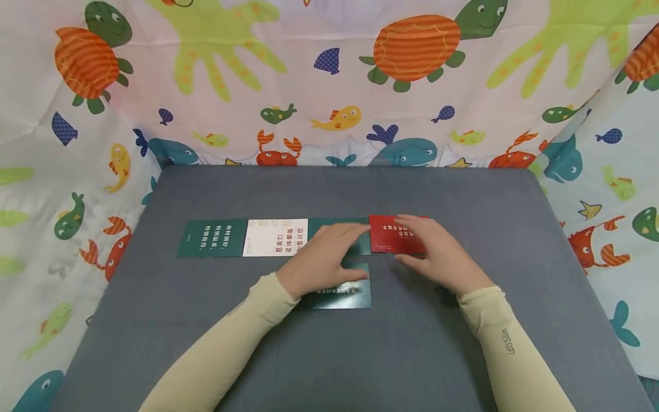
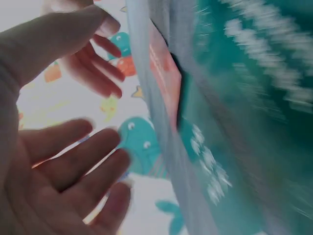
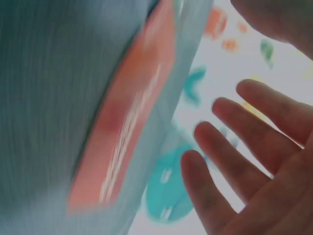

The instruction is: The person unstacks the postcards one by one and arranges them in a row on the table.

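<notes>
My left hand (image 1: 321, 257) hovers over the middle of a row of cards, fingers extended and thumb apart, holding nothing. Partly beneath it lie a green card (image 1: 362, 246) in the row and another green card (image 1: 345, 297) nearer me. To the right, my right hand (image 1: 440, 254) hangs by a red card (image 1: 383, 236) and covers part of it. In the right wrist view its fingers are spread and apart from the red card (image 3: 122, 117). The row's left part has a cream card (image 1: 268, 237) with dark writing and a green card (image 1: 211, 238) with white writing.
The cards lie on a grey cloth-covered table (image 1: 329, 366). A white curtain (image 1: 304, 94) printed with sea animals hangs behind the table's far edge and along both sides.
</notes>
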